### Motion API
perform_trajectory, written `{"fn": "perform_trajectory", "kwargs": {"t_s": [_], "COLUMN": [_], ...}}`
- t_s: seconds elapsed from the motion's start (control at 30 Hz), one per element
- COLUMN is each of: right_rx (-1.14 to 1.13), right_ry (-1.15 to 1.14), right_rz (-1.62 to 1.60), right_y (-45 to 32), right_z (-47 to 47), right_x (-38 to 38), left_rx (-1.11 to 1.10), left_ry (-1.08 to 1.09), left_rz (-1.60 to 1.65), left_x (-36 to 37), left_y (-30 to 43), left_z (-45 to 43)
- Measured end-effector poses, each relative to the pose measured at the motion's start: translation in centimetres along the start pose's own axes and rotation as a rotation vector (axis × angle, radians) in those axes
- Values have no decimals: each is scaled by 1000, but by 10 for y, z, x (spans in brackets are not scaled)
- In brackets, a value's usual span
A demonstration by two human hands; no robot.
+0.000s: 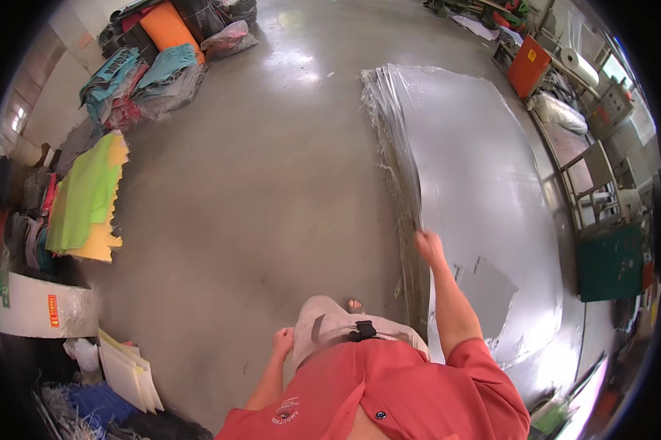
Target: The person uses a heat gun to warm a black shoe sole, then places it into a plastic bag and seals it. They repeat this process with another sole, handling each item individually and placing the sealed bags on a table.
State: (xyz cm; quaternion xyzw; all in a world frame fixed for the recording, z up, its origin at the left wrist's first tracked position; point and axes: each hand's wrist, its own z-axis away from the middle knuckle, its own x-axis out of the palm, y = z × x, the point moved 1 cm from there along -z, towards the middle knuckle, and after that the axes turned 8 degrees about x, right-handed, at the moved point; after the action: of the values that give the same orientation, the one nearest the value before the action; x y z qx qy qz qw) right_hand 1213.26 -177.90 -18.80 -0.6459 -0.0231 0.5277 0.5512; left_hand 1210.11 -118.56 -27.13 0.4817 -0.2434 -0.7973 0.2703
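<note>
A stack of large silvery-grey sheets (473, 143) lies along my right side, its left edge layered, creased and ragged. My right hand (430, 247), arm stretched forward, is closed on the left edge of an upper sheet. That edge looks pulled into a taut fold ahead of the hand. Near the stack's close end is a duller grey patch (487, 297) with dark marks. My left hand (282, 341) hangs beside my trouser leg with its fingers curled, and no object shows in it.
Green and yellow sheets (88, 203) top a pile at left. Blue sheets (165, 66) and an orange roll (171, 30) sit at the far left. Pale boards (127, 374) lean at lower left. Machinery with an orange panel (528, 66) and a green cabinet (611, 264) line the right.
</note>
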Motion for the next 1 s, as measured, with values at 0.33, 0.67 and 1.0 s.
{"fn": "perform_trajectory", "kwargs": {"t_s": [0.33, 0.67, 1.0], "right_rx": [-242, 678, 529], "right_ry": [-115, -803, -323], "right_rz": [-27, 650, 505], "right_y": [-277, -25, -197], "right_z": [-432, -334, -968], "right_x": [48, 140, 195], "left_rx": [-34, -23, -65], "left_ry": [-161, -242, -380], "left_rz": [55, 204, -130], "left_x": [11, -103, -112], "left_y": [142, 448, 574], "left_z": [-419, -839, -1100]}}
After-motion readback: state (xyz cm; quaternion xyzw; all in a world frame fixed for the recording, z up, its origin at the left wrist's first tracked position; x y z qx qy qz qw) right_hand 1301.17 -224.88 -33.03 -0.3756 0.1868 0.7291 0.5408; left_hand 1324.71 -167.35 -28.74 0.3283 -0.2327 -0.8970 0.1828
